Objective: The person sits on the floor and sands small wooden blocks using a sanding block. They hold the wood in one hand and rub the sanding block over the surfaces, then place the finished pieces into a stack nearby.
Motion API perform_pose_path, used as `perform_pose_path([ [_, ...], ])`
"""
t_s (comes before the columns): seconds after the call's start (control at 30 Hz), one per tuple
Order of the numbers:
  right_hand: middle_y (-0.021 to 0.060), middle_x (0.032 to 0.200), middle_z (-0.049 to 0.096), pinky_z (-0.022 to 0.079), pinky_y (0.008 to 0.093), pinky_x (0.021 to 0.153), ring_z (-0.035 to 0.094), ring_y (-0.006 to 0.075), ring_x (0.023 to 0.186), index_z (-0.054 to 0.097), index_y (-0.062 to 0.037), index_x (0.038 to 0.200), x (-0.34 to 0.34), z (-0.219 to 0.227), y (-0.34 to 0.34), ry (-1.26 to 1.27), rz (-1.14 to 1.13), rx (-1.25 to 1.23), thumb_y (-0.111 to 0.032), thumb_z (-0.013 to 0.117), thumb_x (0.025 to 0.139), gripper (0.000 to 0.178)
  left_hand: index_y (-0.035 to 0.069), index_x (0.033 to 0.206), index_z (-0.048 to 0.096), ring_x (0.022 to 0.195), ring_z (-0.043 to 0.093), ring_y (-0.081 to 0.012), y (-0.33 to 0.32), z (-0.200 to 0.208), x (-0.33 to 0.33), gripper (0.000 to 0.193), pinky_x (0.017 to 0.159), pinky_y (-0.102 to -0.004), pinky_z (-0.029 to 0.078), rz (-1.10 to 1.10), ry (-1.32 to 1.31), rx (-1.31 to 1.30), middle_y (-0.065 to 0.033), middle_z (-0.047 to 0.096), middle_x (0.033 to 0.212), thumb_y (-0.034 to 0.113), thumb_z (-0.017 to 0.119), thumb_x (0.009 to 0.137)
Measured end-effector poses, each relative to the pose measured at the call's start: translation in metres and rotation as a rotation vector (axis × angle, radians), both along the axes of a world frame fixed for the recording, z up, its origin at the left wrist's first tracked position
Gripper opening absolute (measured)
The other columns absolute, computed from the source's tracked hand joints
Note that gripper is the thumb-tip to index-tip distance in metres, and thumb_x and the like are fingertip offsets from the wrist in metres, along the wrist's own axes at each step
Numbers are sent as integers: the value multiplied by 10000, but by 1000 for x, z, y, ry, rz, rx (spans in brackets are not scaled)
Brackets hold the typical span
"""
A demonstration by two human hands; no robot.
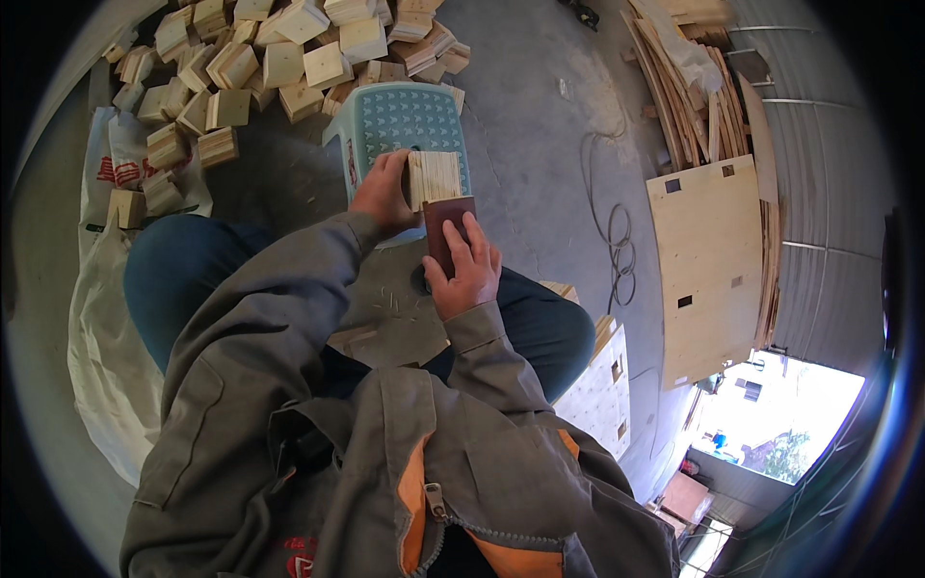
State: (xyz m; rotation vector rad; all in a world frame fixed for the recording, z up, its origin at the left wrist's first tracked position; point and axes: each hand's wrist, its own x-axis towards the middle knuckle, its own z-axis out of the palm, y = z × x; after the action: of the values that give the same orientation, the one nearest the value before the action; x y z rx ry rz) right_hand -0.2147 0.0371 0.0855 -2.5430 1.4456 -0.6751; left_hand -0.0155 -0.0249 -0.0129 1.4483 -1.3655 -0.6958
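A layered plywood block point(436, 179) rests on the pale blue-green plastic stool point(409, 111) in front of me. Its left side is gripped by my left hand point(384, 192), the thumb side near its edge. My right hand point(467, 268) holds a flat, dark red-brown sanding block point(439, 231) against the near end of the plywood. The fingers lie over its face, with the thumb at its left edge. Where the two blocks meet is partly hidden.
Many similar wooden blocks point(284, 64) are heaped on the floor beyond the stool, at far left. A white woven sack point(111, 376) lies left of my knee. Plywood sheets point(708, 270) lean on the right wall, and a thin cable point(617, 231) coils on the floor.
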Motion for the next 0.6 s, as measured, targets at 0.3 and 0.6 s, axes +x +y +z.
perform_pose_path([
  [0.3, 123, 1574, 547, 449, 511, 1105, 576, 382, 1282, 693, -184, 1416, 16, -7, -27, -16, -8, -85, -212, 853, 801, 636, 61, 1490, 453, 1321, 563, -452, 3, 0, -5, 971, 1121, -474, 500, -8, 48, 5, -231, 536, 1410, 241, 942, 670],
  [0.6, 42, 1561, 564, 436, 479, 1158, 571, 352, 1304, 698, -228, 1425, 70, 2, -145, 73, -211, 71, -274, 805, 844, 593, 30, 1484, 444, 1335, 551, -431, 4, 8, -3, 1008, 1142, -459, 483, -15, 65, 61, -237, 539, 1403, 203, 964, 638],
])
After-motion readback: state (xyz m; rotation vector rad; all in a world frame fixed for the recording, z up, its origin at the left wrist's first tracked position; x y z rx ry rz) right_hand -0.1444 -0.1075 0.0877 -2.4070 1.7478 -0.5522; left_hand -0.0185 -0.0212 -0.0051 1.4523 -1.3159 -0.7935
